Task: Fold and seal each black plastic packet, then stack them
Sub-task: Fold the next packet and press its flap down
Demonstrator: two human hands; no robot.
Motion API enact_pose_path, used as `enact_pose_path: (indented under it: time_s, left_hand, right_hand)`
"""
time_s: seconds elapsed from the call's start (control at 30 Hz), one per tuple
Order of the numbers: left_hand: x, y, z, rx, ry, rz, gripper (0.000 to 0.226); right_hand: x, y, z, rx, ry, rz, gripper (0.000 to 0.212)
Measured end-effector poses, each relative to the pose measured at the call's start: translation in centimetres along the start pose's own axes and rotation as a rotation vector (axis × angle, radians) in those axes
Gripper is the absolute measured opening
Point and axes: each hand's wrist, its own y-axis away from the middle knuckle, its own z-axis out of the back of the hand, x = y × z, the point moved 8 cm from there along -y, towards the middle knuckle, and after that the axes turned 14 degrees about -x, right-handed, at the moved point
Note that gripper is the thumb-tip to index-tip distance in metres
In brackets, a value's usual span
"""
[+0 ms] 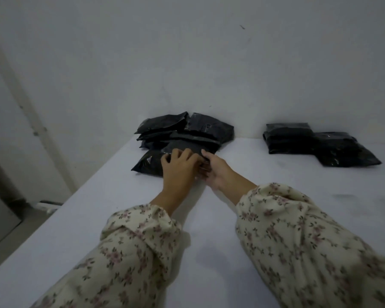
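Pale grey wall (209, 63) at the back, meeting a flat white surface (209, 252) spread out below. Off to the left, past the surface's edge, a dim door frame (42, 130).

Against the wall, about mid-frame, a loose heap (200, 127) of black plastic packets, overlapping at odd angles, some tilted up on others. At the front of that heap, flat on the surface, the nearest packet (147, 162): glossy, visible at the left end, covered on the right by both hands.

Over to the right, well apart from the heap, a neater stack (293, 138) of black packets by the wall. Just beside it toward the front, a lone packet (351, 155), leaning off the stack's near right corner.

Left hand (178, 170) palm-down on top of the nearest packet, fingers bent with tips on the plastic; pressing or pinching, cannot tell which. Right hand (218, 172) turned on its side at the packet's right end, thumb (207, 154) laid on top, fingers tucked in at the near edge, grasping the packet there. Hands touching each other at the fingers.

Both forearms stretched forward in cream floral sleeves (298, 230), wrists bare.
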Motion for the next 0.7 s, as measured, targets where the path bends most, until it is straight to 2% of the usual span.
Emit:
enact_pose_path:
  time_s: [0.07, 0.1, 0.2, 0.27, 0.37, 0.47, 0.57, 0.63, 0.7]
  left_hand:
    - [-1.4, 0.4, 1.0, -0.019, 0.045, 0.017, 0.021]
    - [-1.5, 0.5, 1.7, -0.039, 0.088, 0.106, 0.025]
    - [0.1, 1.5, 2.8, -0.061, 0.283, 0.565, 0.031]
    - [0.0, 2.8, 1.8, 0.005, 0.602, 0.821, 0.041]
    - [-2.8, 4.7, -0.7, 0.249, 1.137, 1.14, 0.039]
    - [-5.4, 5.9, -1.3, 0.403, 1.225, 1.09, 0.037]
    - [-6.3, 6.6, -1.2, 0.396, 1.209, 1.017, 0.034]
    - [-6.5, 6.6, -0.8, 0.362, 1.213, 0.977, 0.033]
    - [-6.6, 6.4, -0.2, 0.328, 1.213, 0.939, 0.037]
  right_hand:
    - [0.4, 0.5, 2.0, -0.031, -0.05, -0.003, 0.018]
    - [0.7, 0.7, 3.4, -0.054, -0.044, 0.011, 0.013]
    - [1.3, 2.0, 8.3, -0.125, 0.055, 0.107, 0.008]
    - [1.4, 3.2, 11.2, -0.105, 0.096, 0.162, 0.011]
    - [1.0, 5.3, 13.9, -0.012, 0.208, 0.212, 0.017]
    - [1.1, 6.5, 16.0, 0.005, 0.303, 0.3, 0.031]
    - [2.0, 7.1, 17.4, 0.046, 0.184, 0.41, 0.065]
    - [2.1, 7.6, 17.5, 0.097, 0.19, 0.483, 0.066]
    - [2.0, 7.8, 17.4, 0.094, 0.206, 0.537, 0.054]
